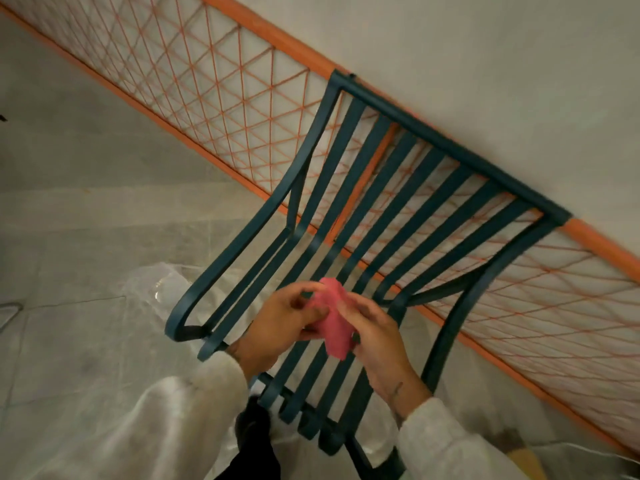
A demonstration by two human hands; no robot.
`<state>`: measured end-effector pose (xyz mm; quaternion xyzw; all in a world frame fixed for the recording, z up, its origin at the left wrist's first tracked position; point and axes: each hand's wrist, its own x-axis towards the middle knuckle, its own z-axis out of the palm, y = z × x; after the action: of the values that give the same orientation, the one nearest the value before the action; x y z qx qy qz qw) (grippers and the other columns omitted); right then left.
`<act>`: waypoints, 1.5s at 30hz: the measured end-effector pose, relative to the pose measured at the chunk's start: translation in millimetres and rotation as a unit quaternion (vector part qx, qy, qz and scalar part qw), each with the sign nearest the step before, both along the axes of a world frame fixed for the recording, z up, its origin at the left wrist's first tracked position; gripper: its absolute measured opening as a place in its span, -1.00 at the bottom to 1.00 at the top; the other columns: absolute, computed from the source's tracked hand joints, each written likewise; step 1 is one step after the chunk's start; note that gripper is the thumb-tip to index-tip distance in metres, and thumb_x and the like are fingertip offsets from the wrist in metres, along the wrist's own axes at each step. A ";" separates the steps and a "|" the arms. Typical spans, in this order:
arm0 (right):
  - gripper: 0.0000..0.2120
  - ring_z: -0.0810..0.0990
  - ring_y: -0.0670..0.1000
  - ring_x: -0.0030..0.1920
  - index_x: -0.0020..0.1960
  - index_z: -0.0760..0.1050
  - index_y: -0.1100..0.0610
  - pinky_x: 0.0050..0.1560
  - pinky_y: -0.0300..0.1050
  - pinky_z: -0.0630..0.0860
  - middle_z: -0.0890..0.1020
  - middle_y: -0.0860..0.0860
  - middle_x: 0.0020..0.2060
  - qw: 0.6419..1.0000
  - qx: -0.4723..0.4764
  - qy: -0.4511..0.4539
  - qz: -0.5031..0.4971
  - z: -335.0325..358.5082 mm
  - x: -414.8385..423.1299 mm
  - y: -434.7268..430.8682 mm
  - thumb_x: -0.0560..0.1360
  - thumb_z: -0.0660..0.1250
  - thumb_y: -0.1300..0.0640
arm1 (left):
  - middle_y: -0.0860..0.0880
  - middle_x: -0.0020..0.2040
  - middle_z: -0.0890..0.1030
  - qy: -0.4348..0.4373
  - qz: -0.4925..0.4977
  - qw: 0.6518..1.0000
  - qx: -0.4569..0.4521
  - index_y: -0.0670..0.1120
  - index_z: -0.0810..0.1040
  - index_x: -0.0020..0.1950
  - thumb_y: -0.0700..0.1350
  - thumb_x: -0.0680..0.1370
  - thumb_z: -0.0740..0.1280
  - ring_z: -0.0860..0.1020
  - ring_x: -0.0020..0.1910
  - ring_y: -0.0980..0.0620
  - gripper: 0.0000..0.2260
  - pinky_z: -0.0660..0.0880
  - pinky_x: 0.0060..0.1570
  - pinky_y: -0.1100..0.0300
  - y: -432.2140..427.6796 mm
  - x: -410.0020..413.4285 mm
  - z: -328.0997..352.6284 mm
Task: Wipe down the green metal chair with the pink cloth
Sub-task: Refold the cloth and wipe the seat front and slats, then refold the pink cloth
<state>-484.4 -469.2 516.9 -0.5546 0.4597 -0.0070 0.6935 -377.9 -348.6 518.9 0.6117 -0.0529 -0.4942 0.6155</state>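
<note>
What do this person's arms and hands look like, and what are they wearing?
The left hand and the right hand are bare, without gloves. The left sleeve and the right sleeve are loose, whitish and soft-looking, reaching the wrists. A small dark mark, perhaps a tattoo, shows on the right wrist.

"What's the finish like?"
"I see a dark green slatted metal chair (450, 147), painted smooth with a dull sheen. The small pink cloth (334, 323) looks soft and matt."
"And around it?"
"An orange painted railing (277, 34), smooth and matt. The clear plastic sheeting (156, 282) looks glossy and crinkled."
</note>
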 end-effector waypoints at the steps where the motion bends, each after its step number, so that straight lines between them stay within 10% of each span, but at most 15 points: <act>1: -0.63 0.58 0.08 0.21 0.15 0.60 -0.18 0.15 0.16 0.61 0.58 -0.04 0.23 1.000 0.000 -0.015 0.024 14.8 -9.8 1.6 0.36 0.51 -0.12 | -0.05 -0.05 0.70 -0.012 -0.005 1.000 -0.007 -0.08 0.61 0.14 -0.25 0.56 0.32 0.69 -0.02 -0.03 -0.80 0.63 -0.09 0.15 0.6 -7.5 15.5; 9: -0.60 0.61 -0.12 0.11 0.23 0.50 -0.15 0.08 -0.21 0.55 0.63 -0.16 0.07 0.974 -0.195 -0.061 0.100 100.8 -87.1 19.0 0.49 0.46 0.18 | -0.11 0.07 0.64 -0.167 -0.042 0.985 -0.031 -0.22 0.59 0.14 -0.40 0.44 0.39 0.63 0.02 0.04 -0.71 0.56 0.13 0.21 5.9 -65.6 137.1; 14: -0.82 0.63 -0.15 0.04 0.10 0.61 -0.10 0.07 -0.15 0.57 0.68 -0.17 -0.02 0.947 -0.297 -0.033 0.121 146.4 -136.3 4.8 0.55 0.37 0.12 | 0.02 0.00 0.67 -0.430 -0.071 0.900 0.022 -0.11 0.63 0.12 -0.23 0.51 0.39 0.63 -0.02 0.15 -0.80 0.58 0.12 0.16 28.0 -88.6 178.1; 22: -0.85 0.64 -0.13 0.02 0.05 0.63 -0.08 0.04 -0.21 0.54 0.69 -0.14 -0.04 0.934 -0.306 -0.032 0.182 197.9 -167.0 3.9 0.57 0.35 0.14 | -0.02 -0.17 0.59 -0.565 -0.127 0.803 0.140 -0.08 0.64 -0.06 0.13 0.55 0.25 0.52 -0.16 0.11 -0.69 0.48 -0.11 0.22 79.0 -108.1 206.3; 28: -0.87 0.67 0.02 -0.19 0.07 0.59 -0.03 -0.31 -0.15 0.60 0.67 0.06 -0.07 0.970 -0.183 -0.062 0.151 224.2 -166.3 35.0 0.53 0.41 0.09 | 0.00 -0.09 0.65 -0.324 0.000 0.943 0.077 0.02 0.64 -0.05 0.10 0.59 0.23 0.60 -0.07 0.02 -0.76 0.56 -0.05 0.06 111.8 -115.1 215.6; 34: -0.87 0.70 0.10 -0.28 0.02 0.64 0.15 -0.44 -0.13 0.58 0.70 0.08 -0.23 0.972 -0.085 -0.097 0.198 254.7 -136.4 98.1 0.56 0.33 0.27 | 0.13 -0.46 0.56 -0.346 0.051 0.934 0.076 -0.04 0.64 -0.29 0.06 0.55 0.33 0.51 -0.36 0.16 -0.72 0.40 -0.33 0.27 142.7 -106.6 207.9; 38: -0.77 0.72 0.13 0.04 0.18 0.55 0.22 -0.31 -0.14 0.67 0.73 0.13 0.03 0.960 -0.029 -0.107 0.257 271.8 -94.9 148.5 0.56 0.28 0.36 | -0.19 -0.25 0.66 -0.304 -0.007 0.952 -0.026 -0.08 0.69 -0.14 0.09 0.56 0.29 0.59 -0.31 -0.16 -0.70 0.55 -0.19 -0.03 180.1 -76.2 211.4; 45: -0.85 0.75 0.14 -0.22 0.09 0.60 0.20 -0.39 -0.15 0.61 0.75 0.09 -0.19 0.975 -0.150 -0.043 0.161 254.2 17.3 250.3 0.56 0.39 0.15 | -0.28 -0.17 0.59 -0.301 -0.099 0.946 -0.067 -0.15 0.60 -0.14 0.23 0.60 0.13 0.58 -0.18 -0.23 -0.51 0.51 0.06 -0.25 272.9 22.1 198.5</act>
<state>-467.1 -218.9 771.0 -0.7184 0.3279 0.0115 0.6134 -355.8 -75.7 717.4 0.6809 -0.3288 -0.3410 0.5586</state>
